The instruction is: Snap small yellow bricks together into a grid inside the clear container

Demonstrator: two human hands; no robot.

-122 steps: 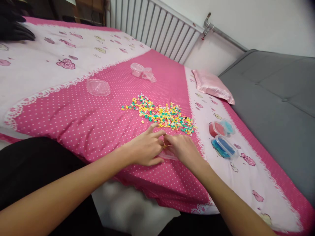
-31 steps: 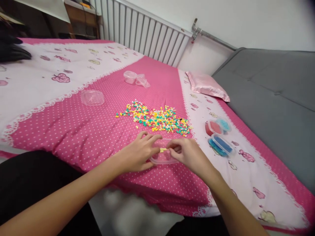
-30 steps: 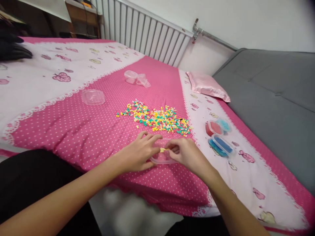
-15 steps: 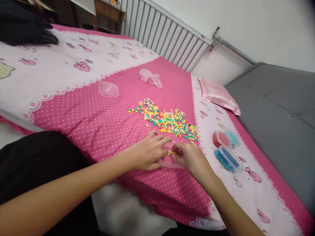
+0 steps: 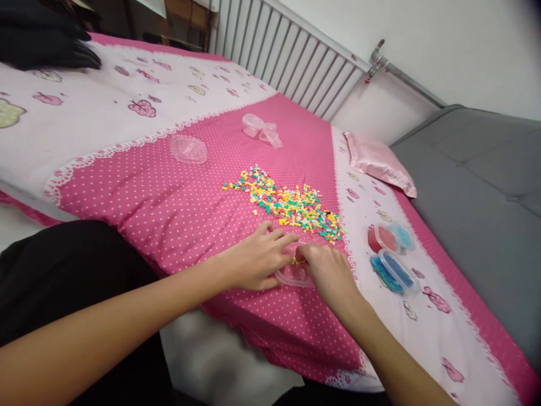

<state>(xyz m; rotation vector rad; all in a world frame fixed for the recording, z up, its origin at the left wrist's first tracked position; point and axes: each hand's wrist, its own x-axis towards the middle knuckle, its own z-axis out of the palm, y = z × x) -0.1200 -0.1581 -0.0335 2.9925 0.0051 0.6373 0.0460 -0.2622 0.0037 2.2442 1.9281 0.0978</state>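
A shallow clear plastic container (image 5: 291, 277) lies on the pink dotted bedsheet in front of me. My left hand (image 5: 265, 256) rests at its left side with the fingers spread, touching the rim. Over the right side of the container, my right hand (image 5: 332, 270) is closed in a pinch, its fingertips partly hidden. Small yellow pieces (image 5: 297, 261) show at those fingertips, inside the container. Just beyond both hands spreads a loose pile of small tube-like pieces (image 5: 291, 206) in yellow, green, white and pink.
A clear lid (image 5: 189, 150) and small clear containers (image 5: 252, 125) lie farther back. To the right stand tubs with red (image 5: 381, 239) and blue (image 5: 396, 272) contents. A pink pillow (image 5: 380, 163) leans near the grey headboard (image 5: 477, 163). A black-gloved hand (image 5: 63, 48) rests at upper left.
My right hand has turned and shifted slightly left, its fingertips deeper in the container. My left hand keeps its place at the rim. The view has shifted slightly.
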